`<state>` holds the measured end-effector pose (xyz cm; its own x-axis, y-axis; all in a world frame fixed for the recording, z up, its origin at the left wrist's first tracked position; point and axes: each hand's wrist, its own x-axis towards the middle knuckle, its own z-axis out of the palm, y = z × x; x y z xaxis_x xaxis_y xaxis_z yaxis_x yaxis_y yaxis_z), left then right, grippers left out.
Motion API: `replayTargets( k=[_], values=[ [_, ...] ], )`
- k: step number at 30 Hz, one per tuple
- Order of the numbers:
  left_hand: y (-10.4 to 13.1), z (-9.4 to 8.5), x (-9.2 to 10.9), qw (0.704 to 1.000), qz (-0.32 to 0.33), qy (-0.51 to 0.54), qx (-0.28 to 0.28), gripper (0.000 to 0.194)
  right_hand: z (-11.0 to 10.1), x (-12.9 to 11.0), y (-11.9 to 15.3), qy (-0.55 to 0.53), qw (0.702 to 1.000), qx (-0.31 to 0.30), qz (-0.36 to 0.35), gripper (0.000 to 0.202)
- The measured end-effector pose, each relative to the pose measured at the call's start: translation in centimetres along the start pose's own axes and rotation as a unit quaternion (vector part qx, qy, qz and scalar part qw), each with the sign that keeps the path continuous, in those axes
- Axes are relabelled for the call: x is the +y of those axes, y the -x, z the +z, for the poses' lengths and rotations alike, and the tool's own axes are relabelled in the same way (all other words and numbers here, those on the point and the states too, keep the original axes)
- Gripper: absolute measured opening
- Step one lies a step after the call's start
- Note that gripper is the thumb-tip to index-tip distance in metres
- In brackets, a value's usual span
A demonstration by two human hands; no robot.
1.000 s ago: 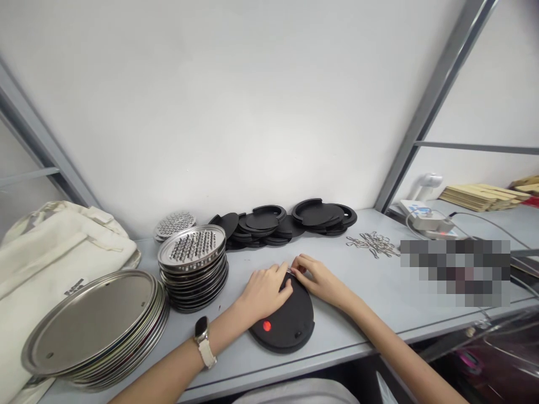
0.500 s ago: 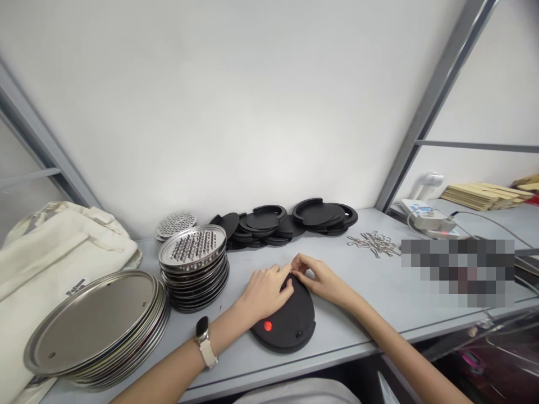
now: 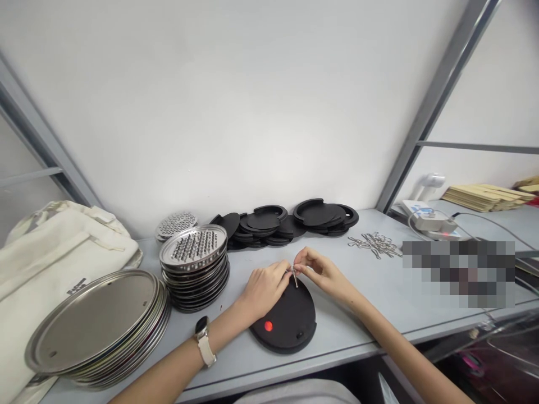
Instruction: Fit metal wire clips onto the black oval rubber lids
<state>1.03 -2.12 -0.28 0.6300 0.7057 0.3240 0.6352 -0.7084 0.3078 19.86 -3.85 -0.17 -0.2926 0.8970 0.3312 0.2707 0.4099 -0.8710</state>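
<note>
A black round disc (image 3: 290,320) lies flat on the table in front of me, with a red-orange dot on its lower left and a small slot at its lower right. At its far edge, a small silvery metal wire piece (image 3: 295,279) sticks down over the disc from between my fingertips. My right hand (image 3: 322,275) pinches this piece between thumb and finger. My left hand (image 3: 265,289) rests over the disc's upper left, its fingertips pinched on the same piece. What the left fingers cover of the disc's edge is hidden.
Left of the disc stand stacked round metal graters (image 3: 193,247) and a pile of large oval metal plates (image 3: 96,320), beside a cream cloth bag (image 3: 71,241). Black round trays (image 3: 261,219) lie along the wall. Several wire pieces (image 3: 376,245) are heaped right, near a white device (image 3: 427,216).
My fingers have lifted slightly off the disc's far edge, and the metal wire piece now shows hanging between them. The disc has stayed nearly in place.
</note>
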Motion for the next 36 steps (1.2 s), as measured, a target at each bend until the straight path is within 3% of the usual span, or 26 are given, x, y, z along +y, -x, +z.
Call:
replayTargets(
  k=[5,14,19,24,29,36],
  values=[
    [0.0,0.1,0.0,0.999,-0.014,0.045,0.023,0.013,0.0,0.1,0.0,-0.017,1.0,0.005,0.0,0.016],
    [-0.4,-0.5,-0.1,0.987,-0.003,0.16,-0.005,0.015,-0.2,-0.2,0.0,-0.009,1.0,-0.001,0.003,0.019],
    [-0.6,-0.3,-0.3,0.981,-0.015,0.194,0.016,0.015,0.0,0.3,0.0,0.013,0.999,0.031,-0.004,0.022],
    [-0.9,0.2,-1.1,0.954,-0.032,0.294,0.047,0.019,0.0,-0.3,0.0,0.064,0.998,0.005,-0.01,0.019],
    [-1.1,0.8,-1.9,0.921,-0.076,0.381,0.037,0.021,0.0,-0.5,0.0,0.088,0.996,-0.003,-0.022,0.013],
    [-1.1,0.8,-1.7,0.91,-0.064,0.409,0.036,0.021,0.1,-0.2,0.0,0.105,0.994,-0.004,-0.033,0.011]
  ],
)
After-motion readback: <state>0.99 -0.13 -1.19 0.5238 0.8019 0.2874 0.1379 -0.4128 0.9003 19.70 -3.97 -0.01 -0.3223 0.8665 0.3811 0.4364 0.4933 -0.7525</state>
